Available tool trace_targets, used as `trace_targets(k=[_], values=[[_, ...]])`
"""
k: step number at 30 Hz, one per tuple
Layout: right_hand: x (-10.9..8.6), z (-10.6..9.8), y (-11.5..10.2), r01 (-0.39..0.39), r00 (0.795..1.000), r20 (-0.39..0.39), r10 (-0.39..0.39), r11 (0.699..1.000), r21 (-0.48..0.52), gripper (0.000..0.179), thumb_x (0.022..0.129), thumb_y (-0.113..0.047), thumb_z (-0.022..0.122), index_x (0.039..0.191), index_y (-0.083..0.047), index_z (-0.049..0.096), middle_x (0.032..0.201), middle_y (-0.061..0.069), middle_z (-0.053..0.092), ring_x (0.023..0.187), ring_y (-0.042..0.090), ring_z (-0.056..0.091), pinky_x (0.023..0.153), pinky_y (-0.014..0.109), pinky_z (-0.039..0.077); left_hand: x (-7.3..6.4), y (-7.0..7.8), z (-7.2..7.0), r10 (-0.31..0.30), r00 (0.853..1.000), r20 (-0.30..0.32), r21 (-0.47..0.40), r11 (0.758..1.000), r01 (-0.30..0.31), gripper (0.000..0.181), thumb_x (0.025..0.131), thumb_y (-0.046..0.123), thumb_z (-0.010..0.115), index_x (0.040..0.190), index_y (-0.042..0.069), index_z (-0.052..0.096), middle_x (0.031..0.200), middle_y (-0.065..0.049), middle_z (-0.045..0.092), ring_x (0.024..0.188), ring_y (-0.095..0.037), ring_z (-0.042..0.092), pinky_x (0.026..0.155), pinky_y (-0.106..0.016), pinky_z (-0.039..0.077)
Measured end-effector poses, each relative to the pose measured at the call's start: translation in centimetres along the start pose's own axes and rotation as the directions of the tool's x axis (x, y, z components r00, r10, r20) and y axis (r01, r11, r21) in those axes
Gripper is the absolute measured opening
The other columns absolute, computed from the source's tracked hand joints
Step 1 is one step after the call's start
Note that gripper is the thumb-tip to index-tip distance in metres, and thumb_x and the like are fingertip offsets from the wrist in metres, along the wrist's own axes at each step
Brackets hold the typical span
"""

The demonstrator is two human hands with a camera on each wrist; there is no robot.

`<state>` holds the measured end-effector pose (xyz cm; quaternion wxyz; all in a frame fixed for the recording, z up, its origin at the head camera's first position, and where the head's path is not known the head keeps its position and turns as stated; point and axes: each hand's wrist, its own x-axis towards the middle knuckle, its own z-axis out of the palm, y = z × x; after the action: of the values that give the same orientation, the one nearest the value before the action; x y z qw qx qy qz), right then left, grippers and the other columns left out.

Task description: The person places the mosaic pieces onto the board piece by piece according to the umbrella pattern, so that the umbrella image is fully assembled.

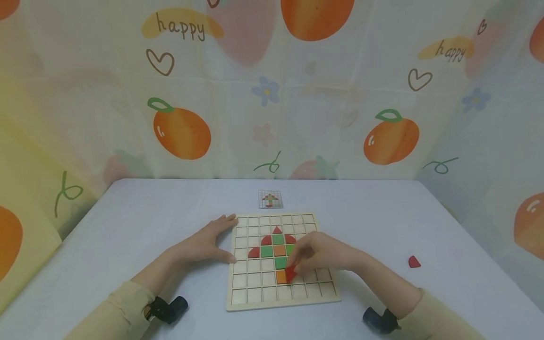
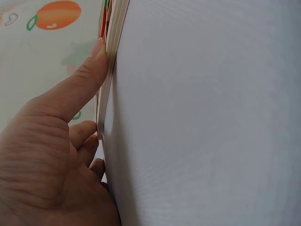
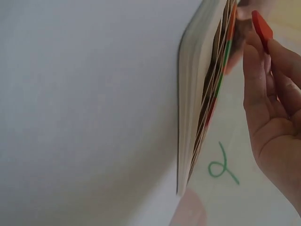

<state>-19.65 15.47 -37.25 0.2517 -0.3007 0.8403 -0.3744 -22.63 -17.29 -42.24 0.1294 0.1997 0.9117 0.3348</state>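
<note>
A wooden grid board (image 1: 248, 296) lies on the table, with red, green and orange pieces set in its squares. My right hand (image 1: 322, 252) is over the board's right part and pinches a small red tile (image 1: 290, 274) between thumb and fingers. In the head view that tile is just right of an orange square (image 1: 281, 276); the right wrist view shows the red tile (image 3: 263, 28) at the fingertips, above the board's face. At the board's left edge, my left hand (image 1: 204, 243) rests with fingers and thumb spread, its thumb (image 2: 87, 80) against the rim.
Behind the board lies a small card (image 1: 270, 199) with a coloured grid pattern. Another red piece (image 1: 414, 262) lies alone on the white table (image 1: 374, 212), to the right of the board. A printed curtain (image 1: 340, 94) hangs behind the table.
</note>
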Motion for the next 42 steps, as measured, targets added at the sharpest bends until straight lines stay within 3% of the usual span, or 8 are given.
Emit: trace_targets(k=[13, 42], values=[[0.2, 2.3, -0.9, -0.021, 0.998, 0.052, 0.024, 0.998, -0.064, 0.011, 0.084, -0.012, 0.076, 0.089, -0.022, 0.076, 0.080, -0.007, 0.072, 0.071, 0.004, 0.059, 0.066, 0.017, 0.050, -0.1, 0.2, -0.1, 0.004, 1.000, 0.000, -0.004, 1.000, -0.004, 0.103, 0.073, 0.039, 0.085, 0.155, 0.008, 0.030, 0.167, -0.010, 0.019, 0.155, -0.042, 0.006, 0.121, -0.068, 0.011], [0.4, 2.6, -0.8, -0.010, 0.999, 0.037, 0.015, 0.992, -0.129, 0.005, 0.081, -0.020, 0.081, 0.085, -0.019, 0.077, 0.074, -0.009, 0.071, 0.064, 0.000, 0.056, 0.061, 0.016, 0.048, -0.1, 0.0, -0.2, 0.024, 1.000, 0.005, -0.003, 1.000, -0.024, 0.103, 0.074, 0.041, 0.083, 0.155, 0.006, 0.030, 0.167, -0.013, 0.019, 0.154, -0.045, 0.006, 0.121, -0.069, 0.010]])
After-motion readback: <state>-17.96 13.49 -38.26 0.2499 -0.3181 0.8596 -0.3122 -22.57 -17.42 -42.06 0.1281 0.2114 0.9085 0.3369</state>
